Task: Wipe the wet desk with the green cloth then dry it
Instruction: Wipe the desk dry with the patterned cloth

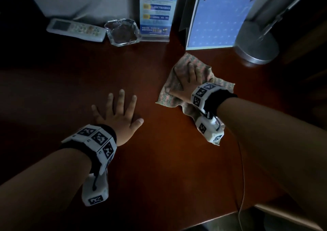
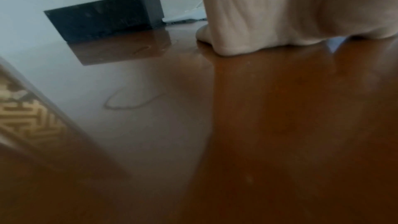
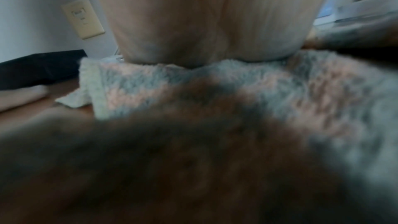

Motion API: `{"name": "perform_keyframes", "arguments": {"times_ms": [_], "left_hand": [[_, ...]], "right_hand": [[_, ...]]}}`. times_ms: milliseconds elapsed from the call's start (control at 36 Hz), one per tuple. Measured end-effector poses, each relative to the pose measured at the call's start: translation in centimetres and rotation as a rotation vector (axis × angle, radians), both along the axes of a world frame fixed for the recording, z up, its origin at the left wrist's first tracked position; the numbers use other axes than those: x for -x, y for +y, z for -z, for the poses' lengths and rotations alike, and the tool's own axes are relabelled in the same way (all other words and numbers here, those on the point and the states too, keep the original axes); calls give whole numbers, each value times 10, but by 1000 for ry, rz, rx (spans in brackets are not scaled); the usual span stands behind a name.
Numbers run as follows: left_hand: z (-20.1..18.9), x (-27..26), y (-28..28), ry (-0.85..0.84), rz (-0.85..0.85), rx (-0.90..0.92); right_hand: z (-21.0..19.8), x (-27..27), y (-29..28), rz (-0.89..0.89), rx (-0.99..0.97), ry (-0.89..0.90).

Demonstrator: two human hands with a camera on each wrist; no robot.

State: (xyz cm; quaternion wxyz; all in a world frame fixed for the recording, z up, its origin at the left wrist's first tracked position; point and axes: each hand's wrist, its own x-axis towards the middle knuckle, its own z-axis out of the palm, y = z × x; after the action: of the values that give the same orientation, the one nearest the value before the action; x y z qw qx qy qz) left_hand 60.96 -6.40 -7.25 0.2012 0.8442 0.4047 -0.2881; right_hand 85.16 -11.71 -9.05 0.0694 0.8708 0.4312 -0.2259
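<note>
Two hands: left hand (image 1: 118, 113), right hand (image 1: 185, 82); one cloth (image 1: 200, 66). One remote control (image 1: 75, 29); one glass ashtray (image 1: 123, 32); two upright signs (image 1: 155, 9).

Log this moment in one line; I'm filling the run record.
stage: wiping | right hand: pressing flat on green-pink fuzzy cloth | left hand: flat on brown wooden desk
</note>
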Motion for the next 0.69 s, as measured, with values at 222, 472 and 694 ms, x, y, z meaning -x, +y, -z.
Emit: {"name": "perform_keyframes", "arguments": {"times_ms": [222, 472, 694], "left_hand": [[3, 1, -1, -50, -25, -18], [-9, 17, 5, -539, -349, 87], [-37, 41, -34, -717, -261, -104]], "right_hand": [[5, 5, 31, -168, -16, -92], [-1, 77, -12, -429, -47, -74], [-4, 140, -52, -613, 14, -24]]}}
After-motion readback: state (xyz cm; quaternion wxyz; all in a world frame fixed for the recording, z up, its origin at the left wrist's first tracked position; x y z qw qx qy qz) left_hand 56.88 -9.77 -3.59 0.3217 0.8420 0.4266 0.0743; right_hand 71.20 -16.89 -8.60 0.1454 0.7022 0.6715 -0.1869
